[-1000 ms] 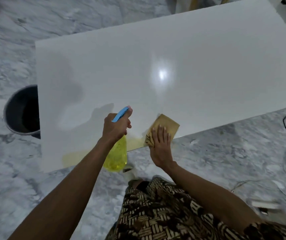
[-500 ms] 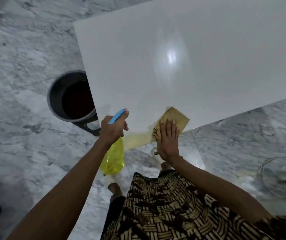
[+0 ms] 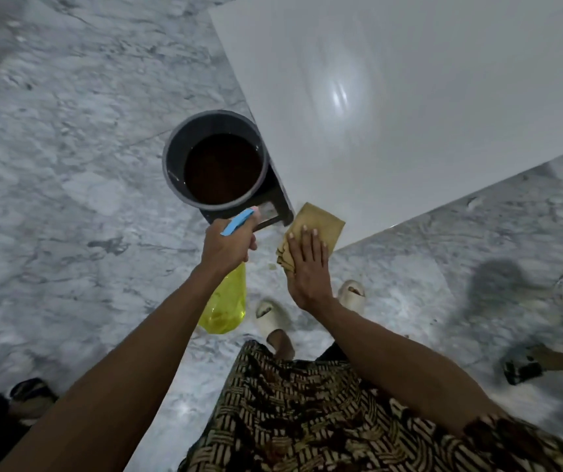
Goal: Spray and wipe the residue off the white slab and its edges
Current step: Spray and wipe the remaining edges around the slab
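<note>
The glossy white slab (image 3: 409,107) fills the upper right, its near left corner pointing toward me. A folded tan cloth (image 3: 317,223) lies over that corner. My right hand (image 3: 307,267) presses flat on the cloth with straight fingers. To its left, my left hand (image 3: 227,247) grips the neck of a yellow spray bottle (image 3: 225,301) with a blue trigger head; the bottle hangs below the hand, off the slab, over the floor.
A dark grey bucket (image 3: 174,155) of brown water stands on the marble floor against the slab's left edge, by a black stand. My feet in pale sandals (image 3: 273,318) are below the corner. Another person's foot (image 3: 525,369) is at the right.
The view has swung left along the slab. My right hand slid the cloth leftward along the near edge to the corner. The left hand with the bottle moved off the slab.
</note>
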The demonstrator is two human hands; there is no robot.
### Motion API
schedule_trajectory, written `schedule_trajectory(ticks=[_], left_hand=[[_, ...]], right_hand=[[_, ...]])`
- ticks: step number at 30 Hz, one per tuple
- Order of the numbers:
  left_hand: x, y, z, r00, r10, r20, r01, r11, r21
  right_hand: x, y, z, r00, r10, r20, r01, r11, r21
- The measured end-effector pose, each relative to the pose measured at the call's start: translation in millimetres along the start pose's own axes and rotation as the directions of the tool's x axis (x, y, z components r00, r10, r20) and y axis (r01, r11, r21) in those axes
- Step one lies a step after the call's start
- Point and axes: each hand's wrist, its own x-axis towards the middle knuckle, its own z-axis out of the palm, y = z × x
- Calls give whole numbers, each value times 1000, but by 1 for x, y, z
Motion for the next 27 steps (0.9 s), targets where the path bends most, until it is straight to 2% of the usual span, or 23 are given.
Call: schedule_trajectory(ticks=[3, 5, 7, 9, 10, 12, 13, 14, 16, 19, 21, 23, 27], left_hand=[[-2, -8, -21, 1000, 10, -15, -9, 999, 31], [-5, -6, -30, 999, 31, -11, -31, 999, 27], [-5, 1, -37, 998, 50, -24, -50, 999, -10], [-3, 11, -41, 998, 64, -25, -65, 997, -52], [-2, 16, -44, 997, 75, -19, -76, 995, -67], [0, 25, -48, 994, 112, 0, -112, 992, -65], [1, 29, -49, 992, 129, 7, -128, 990, -59], [2, 35, -51, 990, 143, 9, -142, 988, -58], [3, 47, -55, 986, 166, 5, -165, 984, -63], [6, 71, -56, 979, 203, 14, -202, 979, -22], [5, 87, -51, 973, 226, 43, -227, 974, 13], [3, 104, -38, 965, 254, 72, -255, 967, 16], [1, 143, 3, 949, 272, 156, -277, 961, 9]], right_hand=[[-1, -4, 2, 999, 10, 31, -9, 1000, -12], [-2, -6, 1, 998, 29, 48, -31, 999, 41], [-2, -15, 2, 995, 50, 83, -59, 992, 111], [1, -36, -9, 985, 63, 162, -108, 953, 282], [1, -51, -20, 970, 56, 237, -158, 885, 438], [6, -83, -41, 889, 83, 449, -411, 574, 708], [11, -94, -46, 845, 97, 527, -514, 426, 745], [18, -100, -48, 802, 127, 583, -588, 332, 737], [31, -107, -55, 764, 136, 631, -645, 202, 737], [57, -94, -88, 813, 98, 574, -563, -122, 818], [71, -71, -124, 845, 157, 512, -467, -249, 848], [81, -41, -156, 861, 257, 439, -342, -346, 874], [81, 25, -218, 876, 355, 327, -161, -423, 892]])
